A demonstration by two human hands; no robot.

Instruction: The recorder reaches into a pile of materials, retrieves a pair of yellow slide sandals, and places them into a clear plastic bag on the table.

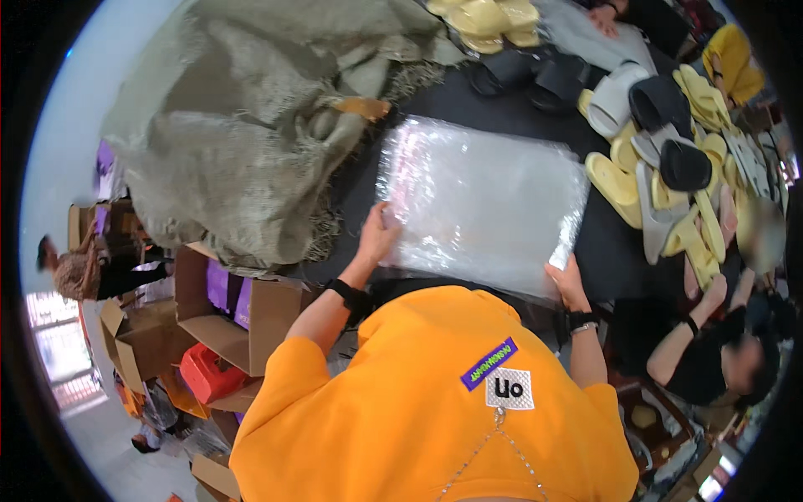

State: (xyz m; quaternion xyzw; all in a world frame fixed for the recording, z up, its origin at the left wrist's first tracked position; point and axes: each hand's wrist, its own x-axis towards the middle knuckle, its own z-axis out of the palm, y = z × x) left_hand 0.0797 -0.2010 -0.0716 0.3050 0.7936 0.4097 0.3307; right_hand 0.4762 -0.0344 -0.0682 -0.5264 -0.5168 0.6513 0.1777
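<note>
A stack of clear plastic bags lies flat before me on the dark tabletop, shiny and wrinkled along its left side. My left hand grips the stack's left edge near the lower corner, its fingers partly hidden by the plastic. At the lower right corner, my right hand is closed on the edge, with the thumb on top. Both forearms wear dark wristbands. To the right of the bags is a heap of slippers in yellow, grey and black.
A large grey-green woven sack covers the left of the table. Black slippers and wrapped yellow slippers lie at the far side. Open cardboard boxes stand at lower left. A person in black sits at the right.
</note>
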